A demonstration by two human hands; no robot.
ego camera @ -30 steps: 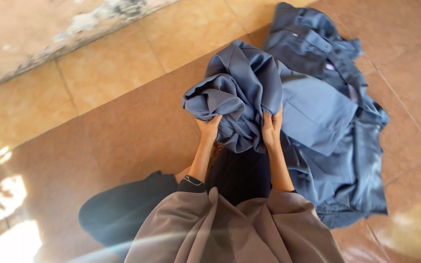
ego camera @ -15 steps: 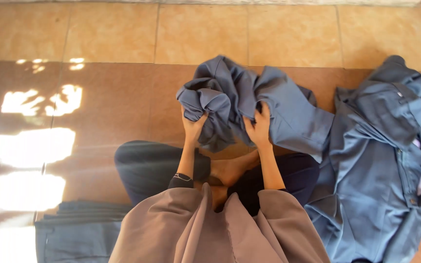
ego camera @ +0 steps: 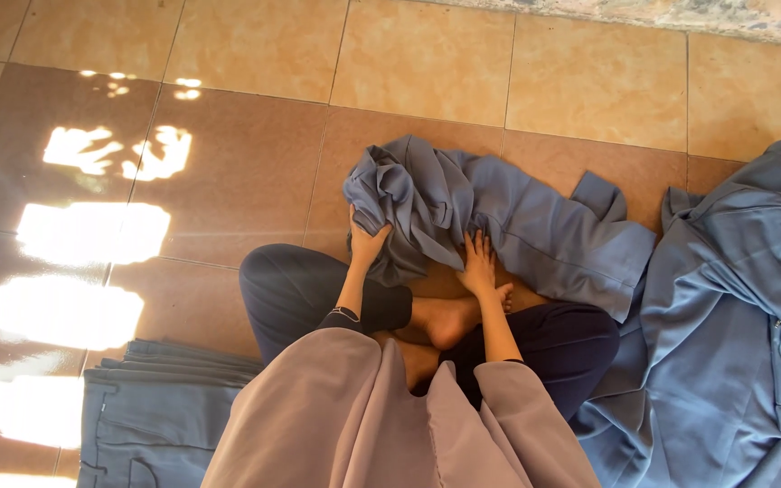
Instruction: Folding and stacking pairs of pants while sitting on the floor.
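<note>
Head view: both hands (ego camera: 368, 242) on crumpled blue-grey cloth (ego camera: 499, 221)

Two hands: left hand (ego camera: 365, 242), right hand (ego camera: 480, 264), both on one crumpled blue garment (ego camera: 499, 217). One garment heap (ego camera: 734, 307) right of the fingers; one folded stack (ego camera: 151, 407) left.

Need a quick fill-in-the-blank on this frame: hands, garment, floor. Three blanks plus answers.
1. The left hand grips a bunched fold of a crumpled ____ garment.
2. The right hand rests on the same garment, just above the person's bare ____.
3. A folded stack of blue clothes lies on the tiled ____ at the person's left.

Missing words: blue; feet; floor
</note>
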